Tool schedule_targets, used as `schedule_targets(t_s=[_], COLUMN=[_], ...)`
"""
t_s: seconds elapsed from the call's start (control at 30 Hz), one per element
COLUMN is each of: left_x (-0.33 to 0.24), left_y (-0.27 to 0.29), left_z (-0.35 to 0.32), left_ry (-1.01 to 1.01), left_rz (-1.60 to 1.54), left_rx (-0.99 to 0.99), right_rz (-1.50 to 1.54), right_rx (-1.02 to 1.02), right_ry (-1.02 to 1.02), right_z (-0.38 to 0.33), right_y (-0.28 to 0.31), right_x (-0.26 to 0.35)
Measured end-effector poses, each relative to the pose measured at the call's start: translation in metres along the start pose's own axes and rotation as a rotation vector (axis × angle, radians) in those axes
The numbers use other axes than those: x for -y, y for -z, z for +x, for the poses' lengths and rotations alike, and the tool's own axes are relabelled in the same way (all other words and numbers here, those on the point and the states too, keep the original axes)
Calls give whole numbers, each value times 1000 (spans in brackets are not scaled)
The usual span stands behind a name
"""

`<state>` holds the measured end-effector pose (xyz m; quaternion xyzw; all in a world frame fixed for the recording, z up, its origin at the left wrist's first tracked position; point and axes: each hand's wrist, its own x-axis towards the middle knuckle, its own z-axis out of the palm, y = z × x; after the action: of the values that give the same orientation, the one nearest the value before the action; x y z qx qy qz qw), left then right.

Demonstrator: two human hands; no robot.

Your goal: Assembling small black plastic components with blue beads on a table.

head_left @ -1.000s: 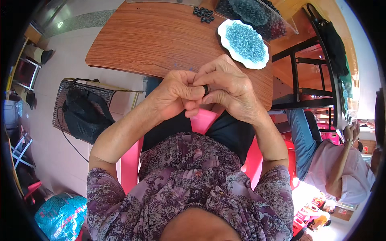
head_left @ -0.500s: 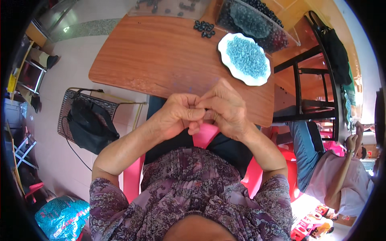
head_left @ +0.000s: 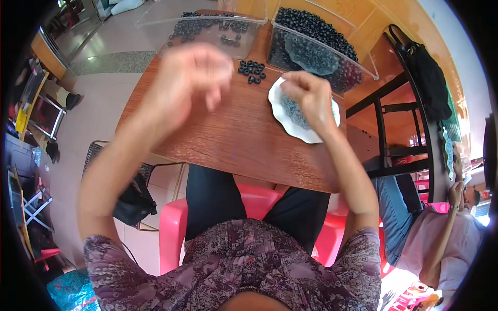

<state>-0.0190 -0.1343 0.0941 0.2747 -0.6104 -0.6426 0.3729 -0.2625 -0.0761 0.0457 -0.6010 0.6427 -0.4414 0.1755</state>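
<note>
My left hand (head_left: 194, 78), smeared by motion, is raised over the left side of the table near the left clear bin (head_left: 254, 20). Whether its fingers hold anything does not show. Over the white wavy-edged plate (head_left: 303, 136) is my right hand (head_left: 314, 98), fingers curled and thumb and fingertips drawn together near the plate's upper left rim. What they pinch, if anything, is too small to make out. Small blue-grey pieces (head_left: 294, 113) fill the plate, partly hidden by this hand. Between the hands lies a small group of black ring-like pieces (head_left: 252, 70) on the wooden table (head_left: 233, 140).
The left bin holds scattered black pieces; a fuller clear bin (head_left: 332, 65) of black pieces stands at the back right. A chair with a black bag (head_left: 134, 199) is left of the table. To the right are a dark stool frame (head_left: 381, 114) and another seated person (head_left: 441, 238).
My hands were together near my lap; they have parted and moved forward. The left went up and left over the table, the right over the plate. The view has shifted, showing more of the bins.
</note>
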Motion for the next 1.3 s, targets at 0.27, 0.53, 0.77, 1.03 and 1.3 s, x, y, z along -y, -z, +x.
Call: schedule_targets(t_s=[0.27, 0.53, 0.77, 1.03, 1.3], left_x=[-9, 59, 115, 122, 121], left_y=[142, 21, -9, -33, -42], left_z=[202, 103, 87, 95, 108], left_ry=[-247, -1010, -587, -680, -826], left_rz=[1723, 1148, 1089, 1277, 1533], left_rx=[-514, -193, -100, -71, 99], right_rz=[-1009, -1120, -1078, -658, -158], right_rx=[58, 102, 129, -70, -114], right_ry=[266, 206, 143, 142, 47], right_z=[86, 90, 88, 76, 39], right_y=[-42, -68, -73, -42, -12], right_x=[-29, -36, -35, -13, 13])
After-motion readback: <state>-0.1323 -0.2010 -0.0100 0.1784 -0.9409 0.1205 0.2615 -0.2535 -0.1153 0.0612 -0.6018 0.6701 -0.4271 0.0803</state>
